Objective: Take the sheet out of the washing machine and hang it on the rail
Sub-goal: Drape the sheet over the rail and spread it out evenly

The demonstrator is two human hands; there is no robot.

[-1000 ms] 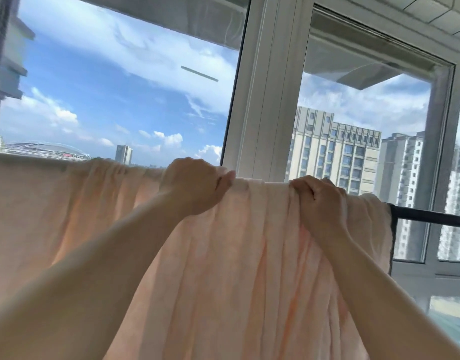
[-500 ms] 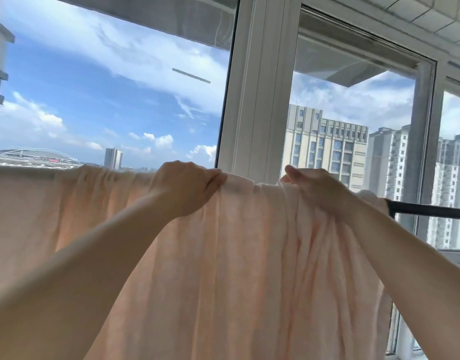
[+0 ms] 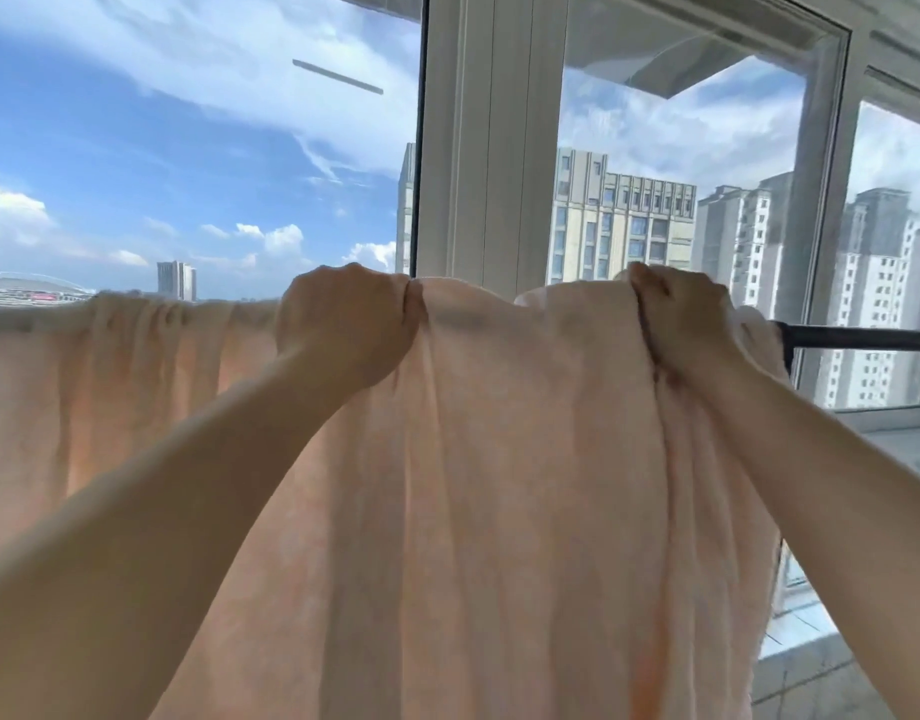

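Observation:
A pale peach sheet (image 3: pixel 499 485) hangs draped over a black rail (image 3: pixel 863 337) that runs across the window. The sheet covers the rail from the left edge of view to just past my right hand, and only the bare right end of the rail shows. My left hand (image 3: pixel 343 324) grips a bunch of the sheet at the top fold near the middle. My right hand (image 3: pixel 681 319) grips the sheet's top fold near its right end, fingers curled over the cloth. The washing machine is out of view.
Close behind the rail stands a large window with a white frame post (image 3: pixel 489 148). Through the glass are sky and tall apartment blocks (image 3: pixel 624 220). A white sill (image 3: pixel 899 418) runs along the lower right, with tiled floor below it.
My right hand has slid to the right along the rail and closed on the sheet, spreading the cloth between my hands. My left hand has stayed gripping near the middle.

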